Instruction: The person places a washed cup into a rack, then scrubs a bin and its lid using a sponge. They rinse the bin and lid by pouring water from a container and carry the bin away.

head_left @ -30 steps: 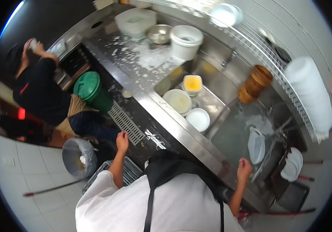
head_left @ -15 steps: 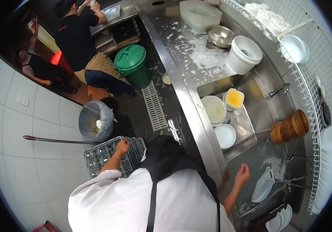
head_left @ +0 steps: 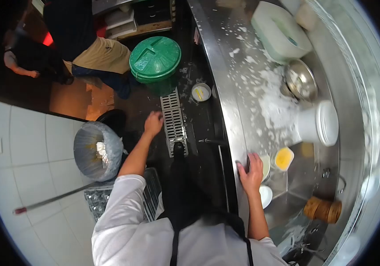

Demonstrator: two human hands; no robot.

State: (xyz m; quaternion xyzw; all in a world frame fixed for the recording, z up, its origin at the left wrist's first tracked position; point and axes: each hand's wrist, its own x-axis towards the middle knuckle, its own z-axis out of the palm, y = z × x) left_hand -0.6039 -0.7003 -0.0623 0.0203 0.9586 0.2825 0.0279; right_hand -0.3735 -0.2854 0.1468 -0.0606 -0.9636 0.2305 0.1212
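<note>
My right hand [head_left: 251, 174] rests on the steel counter's front edge [head_left: 230, 119], fingers spread, beside the sink. Stacked bowls stand in the sink close to it: one holds something yellow [head_left: 283, 158], and a white bowl [head_left: 265, 196] is below. My left hand [head_left: 153, 123] hangs over the dark floor, left of the metal drain grate [head_left: 175, 119]; its fingers are curled, and whether anything is in them is too small to tell. A green lidded bin [head_left: 155, 58] stands ahead of it. A round container with yellow content [head_left: 201, 92] sits right of the grate.
A lined waste bin [head_left: 97, 153] and a long-handled tool [head_left: 54, 199] are at left, by dark glass racks [head_left: 96, 201]. Two people stand beyond, one in a tan apron [head_left: 103, 55]. On the soapy counter are a tub [head_left: 280, 33], metal bowl [head_left: 300, 80] and white bucket [head_left: 320, 123].
My view has moved forward and turned. My right hand has gone from above the water-filled basin to the counter edge. My left hand has moved from above the racks to near the grate.
</note>
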